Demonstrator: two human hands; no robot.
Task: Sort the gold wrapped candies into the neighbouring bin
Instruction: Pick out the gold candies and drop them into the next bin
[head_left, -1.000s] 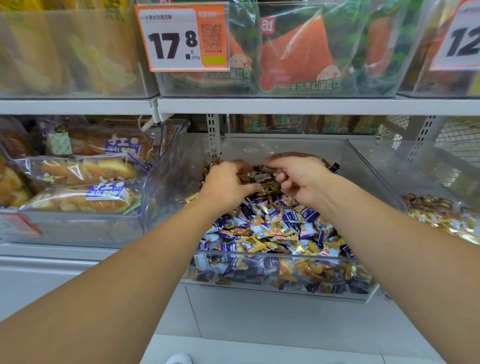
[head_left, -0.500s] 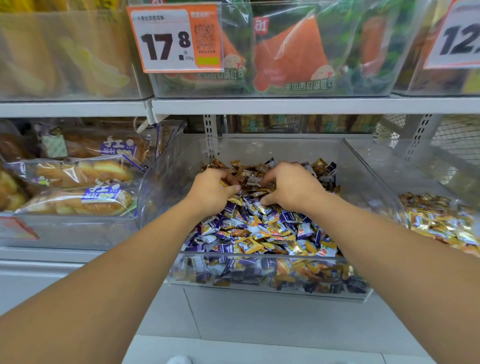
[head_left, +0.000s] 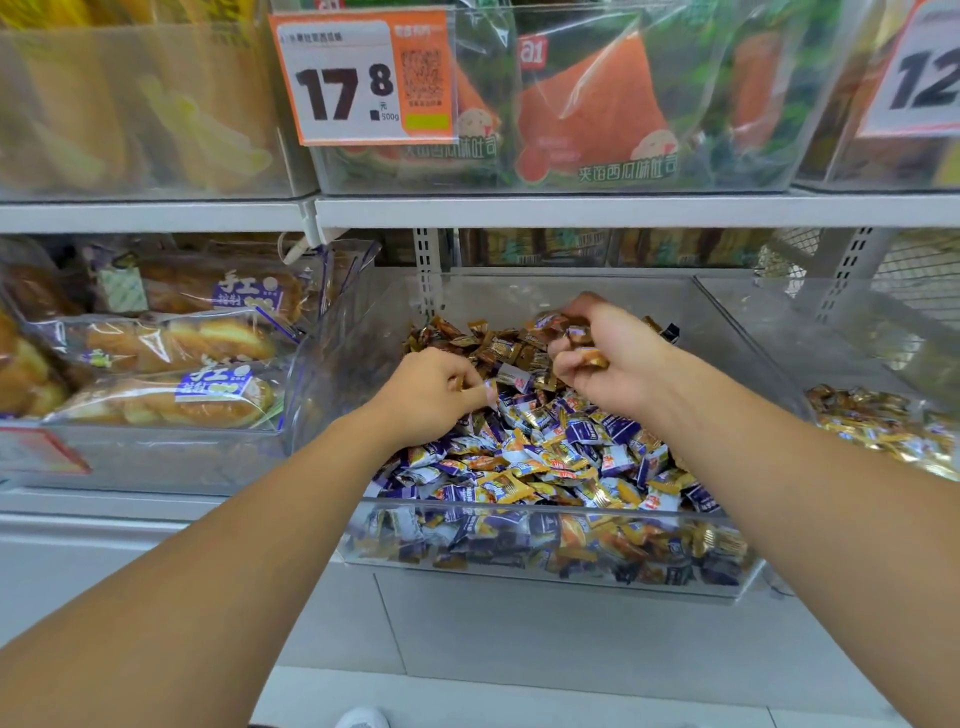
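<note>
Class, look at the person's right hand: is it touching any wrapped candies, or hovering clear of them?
Touching. The head view shows the right hand raised over the clear bin, its curled fingers pinching several gold-brown wrapped candies.

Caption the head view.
Right hand lifts gold candies from mixed bin; left hand digs alongside.

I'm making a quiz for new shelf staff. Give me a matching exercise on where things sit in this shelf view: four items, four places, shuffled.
Items:
1. bread packs
2. orange price tag
3. gold candies
4. right hand

Places:
A. bin at far right
B. over the back of the middle bin
C. upper shelf bin front
D. bin at left

Pairs: 1-D, 2-C, 3-A, 4-B
</note>
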